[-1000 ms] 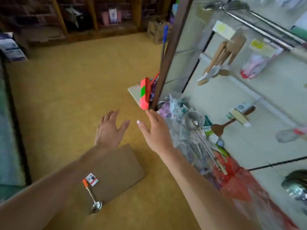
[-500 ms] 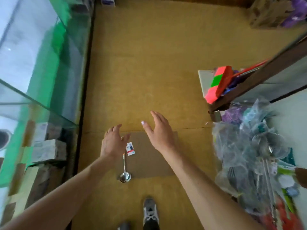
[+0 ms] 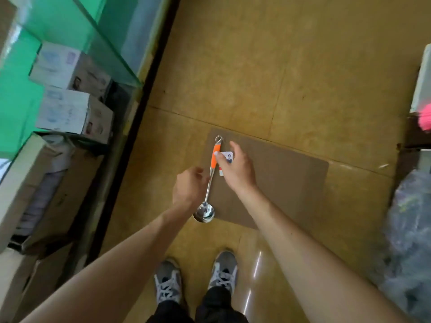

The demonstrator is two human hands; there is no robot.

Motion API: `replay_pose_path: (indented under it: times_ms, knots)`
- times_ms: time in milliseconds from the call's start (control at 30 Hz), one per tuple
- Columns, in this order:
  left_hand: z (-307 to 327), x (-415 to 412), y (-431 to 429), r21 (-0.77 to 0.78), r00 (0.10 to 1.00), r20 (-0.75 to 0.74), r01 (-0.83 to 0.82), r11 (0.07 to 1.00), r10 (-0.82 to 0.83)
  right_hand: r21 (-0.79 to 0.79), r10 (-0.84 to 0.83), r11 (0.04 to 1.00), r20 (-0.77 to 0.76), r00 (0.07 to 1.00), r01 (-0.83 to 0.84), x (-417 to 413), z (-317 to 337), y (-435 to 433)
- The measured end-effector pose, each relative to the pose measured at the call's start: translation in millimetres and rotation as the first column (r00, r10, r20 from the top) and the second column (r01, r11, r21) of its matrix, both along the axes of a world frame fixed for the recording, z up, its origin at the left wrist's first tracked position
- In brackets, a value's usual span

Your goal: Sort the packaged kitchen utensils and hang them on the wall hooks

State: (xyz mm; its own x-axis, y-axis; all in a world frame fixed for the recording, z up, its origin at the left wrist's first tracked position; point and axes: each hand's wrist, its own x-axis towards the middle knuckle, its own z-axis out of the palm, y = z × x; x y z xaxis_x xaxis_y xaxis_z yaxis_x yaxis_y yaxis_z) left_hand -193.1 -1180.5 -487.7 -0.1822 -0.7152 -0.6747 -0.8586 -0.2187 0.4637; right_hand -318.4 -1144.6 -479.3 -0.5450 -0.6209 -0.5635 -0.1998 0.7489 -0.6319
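A steel ladle (image 3: 211,180) with an orange handle and a white label tag (image 3: 227,157) lies on a brown cardboard sheet (image 3: 284,180) on the floor; its bowl hangs over the sheet's near edge. My right hand (image 3: 236,169) is on the handle end, thumb on the orange grip and fingers over the tag, pinching it. My left hand (image 3: 189,187) sits just left of the shaft with its fingers curled under. The shaft shows fully beside it, and its fingertips are hidden.
A glass display case (image 3: 98,38) with white boxes (image 3: 72,113) runs along the left, with cardboard cartons below. A blurred heap of plastic-wrapped utensils (image 3: 410,234) fills the right edge, with something pink (image 3: 425,121) above it. My shoes (image 3: 168,283) stand near the sheet.
The view has tipped down from the wall display to the floor. Both hands have dropped onto the ladle: the right now pinches its handle and the left has curled beside the shaft.
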Motion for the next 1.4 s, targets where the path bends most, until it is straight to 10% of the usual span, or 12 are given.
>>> replay_pose_path:
  times_ms: [600, 833, 1400]
  knots:
    - [-97.8, -4.3, 36.7, 0.127, 0.959, -0.230, -0.136, 0.982, 0.163, -0.086, -0.297, 0.949, 0.095, 0.950, 0.305, 15.0, -111.1, -14.0]
    - [2.7, -16.3, 26.7, 0.404, 0.878, -0.387, -0.113, 0.908, 0.281, -0.208, -0.399, 0.880, 0.163, 0.902, 0.427, -1.6, -18.6, -2.1]
    - [317.7, -122.5, 78.1, 0.281, 0.756, -0.618, 0.471, 0.836, -0.218, -0.540, -0.719, 0.501, 0.176, 0.673, 0.677, -81.9, 350.9, 133.0]
